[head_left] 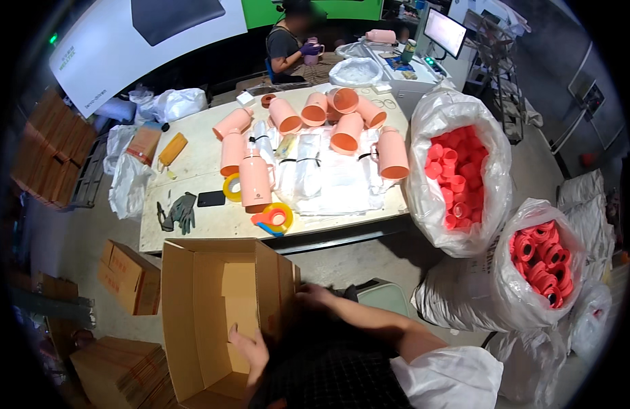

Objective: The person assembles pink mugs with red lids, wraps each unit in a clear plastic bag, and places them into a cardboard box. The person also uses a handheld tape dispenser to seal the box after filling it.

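Note:
A tall brown cardboard box [182, 307] stands open in front of me, its inside bare where I can see it. Over its near right part is my left hand [250, 349], thumb and fingers apart with nothing between them. At the box's right outer side, my right hand [316, 295] bends its fingers against the far flap [279, 283]; the fingertips are partly hidden. Beyond the box, a pink handled jug [255, 178] stands at the table's near edge, beside yellow tape rolls [232, 188].
On the white table [192, 150] are several more pink jugs [346, 133], clear plastic bags [335, 184], a phone [211, 198] and grey gloves [184, 213]. Sacks of red plastic parts [458, 170] stand right. Folded cartons [120, 368] lie left. Another person [287, 48] sits behind the table holding a jug.

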Demonstrator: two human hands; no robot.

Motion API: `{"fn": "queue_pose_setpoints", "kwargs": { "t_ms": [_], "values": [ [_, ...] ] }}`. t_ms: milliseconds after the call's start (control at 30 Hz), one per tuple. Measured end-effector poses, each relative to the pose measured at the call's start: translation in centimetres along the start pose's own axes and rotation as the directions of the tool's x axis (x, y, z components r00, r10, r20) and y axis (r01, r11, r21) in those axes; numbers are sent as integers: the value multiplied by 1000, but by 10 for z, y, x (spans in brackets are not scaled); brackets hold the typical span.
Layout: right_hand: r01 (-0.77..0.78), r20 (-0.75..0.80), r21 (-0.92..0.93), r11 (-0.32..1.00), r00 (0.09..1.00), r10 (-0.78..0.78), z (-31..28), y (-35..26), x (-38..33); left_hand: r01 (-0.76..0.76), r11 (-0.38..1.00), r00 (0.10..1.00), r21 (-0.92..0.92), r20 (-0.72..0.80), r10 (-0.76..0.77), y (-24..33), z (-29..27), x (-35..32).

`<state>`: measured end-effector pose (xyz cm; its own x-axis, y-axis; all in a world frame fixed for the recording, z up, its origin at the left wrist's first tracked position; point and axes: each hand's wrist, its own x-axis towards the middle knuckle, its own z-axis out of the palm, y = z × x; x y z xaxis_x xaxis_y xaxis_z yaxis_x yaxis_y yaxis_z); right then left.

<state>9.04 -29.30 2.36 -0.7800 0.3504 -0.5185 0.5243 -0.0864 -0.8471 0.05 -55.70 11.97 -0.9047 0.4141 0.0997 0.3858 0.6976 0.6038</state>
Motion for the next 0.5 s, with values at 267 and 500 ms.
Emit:
{"fn": "queue_pose_setpoints", "kwargs": {
  "t_ms": [267,500],
  "values": [
    [61,-440,697,715,823,359,-223,41,-29,-209,974,964,-91,149,221,89,47,108],
    [322,-494,854,409,749,442,-385,45,48,-30,828,850,-560,421,316,236,217,217]
  ]
}}
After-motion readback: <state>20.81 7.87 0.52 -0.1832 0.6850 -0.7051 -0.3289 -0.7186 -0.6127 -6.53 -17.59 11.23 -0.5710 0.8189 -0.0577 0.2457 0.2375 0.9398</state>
